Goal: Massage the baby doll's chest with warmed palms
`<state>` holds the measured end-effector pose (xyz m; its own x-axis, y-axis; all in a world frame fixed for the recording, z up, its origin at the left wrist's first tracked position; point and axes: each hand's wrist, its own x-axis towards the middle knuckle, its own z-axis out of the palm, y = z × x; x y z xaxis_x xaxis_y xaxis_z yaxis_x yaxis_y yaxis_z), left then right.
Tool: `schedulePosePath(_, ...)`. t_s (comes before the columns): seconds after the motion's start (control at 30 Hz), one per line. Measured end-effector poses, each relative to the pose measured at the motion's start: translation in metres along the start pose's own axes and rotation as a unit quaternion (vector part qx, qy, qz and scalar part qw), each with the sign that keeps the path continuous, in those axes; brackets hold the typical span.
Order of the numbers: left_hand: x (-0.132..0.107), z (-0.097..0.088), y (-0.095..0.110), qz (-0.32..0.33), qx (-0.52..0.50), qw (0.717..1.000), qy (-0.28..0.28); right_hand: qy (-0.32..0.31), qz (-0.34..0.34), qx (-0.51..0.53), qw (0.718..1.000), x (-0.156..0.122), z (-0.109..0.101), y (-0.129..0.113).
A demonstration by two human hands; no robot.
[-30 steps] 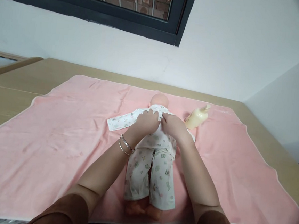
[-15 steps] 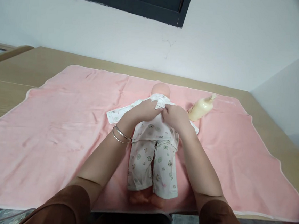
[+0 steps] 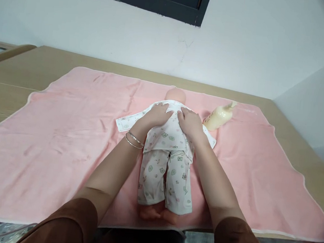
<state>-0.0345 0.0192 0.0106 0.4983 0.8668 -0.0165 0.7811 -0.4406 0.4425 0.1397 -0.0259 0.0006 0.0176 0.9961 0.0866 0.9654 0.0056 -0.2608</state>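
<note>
A baby doll (image 3: 175,95) in white printed pyjamas (image 3: 167,167) lies on its back on a pink blanket (image 3: 64,135), head away from me. My left hand (image 3: 157,115) rests flat on the doll's left shoulder and chest, fingers stretched out, with two bangles on its wrist. My right hand (image 3: 188,122) lies flat on the other side of the chest, fingers also extended. A small gap of printed top shows between the two hands. The doll's bare feet (image 3: 156,213) point toward me.
A cream bottle (image 3: 219,117) lies on its side on the blanket right of the doll's head. The blanket covers a wooden table (image 3: 13,74) against a white wall. The near table edge runs just below the doll's feet.
Both hands have gone from pinching the top together at the chest to lying flat and slightly apart on it. The view has tilted down a little.
</note>
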Motion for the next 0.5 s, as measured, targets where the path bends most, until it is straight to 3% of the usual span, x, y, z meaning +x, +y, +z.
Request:
schedulePosePath(0.07, 0.002, 0.002, -0.002, 0.004, -0.004, 1.0, -0.005, 0.001, 0.001, -0.007, 1.0, 0.0, 0.001, -0.001)
schedulePosePath(0.27, 0.007, 0.016, 0.003, -0.068, 0.017, 0.998, -0.005, 0.002, 0.0, -0.017, 1.0, -0.002, -0.001, -0.005)
schedulePosePath(0.5, 0.006, 0.019, 0.007, -0.072, 0.011, 0.997, 0.004, -0.006, 0.002, -0.023, 1.0, -0.002, -0.001, -0.005)
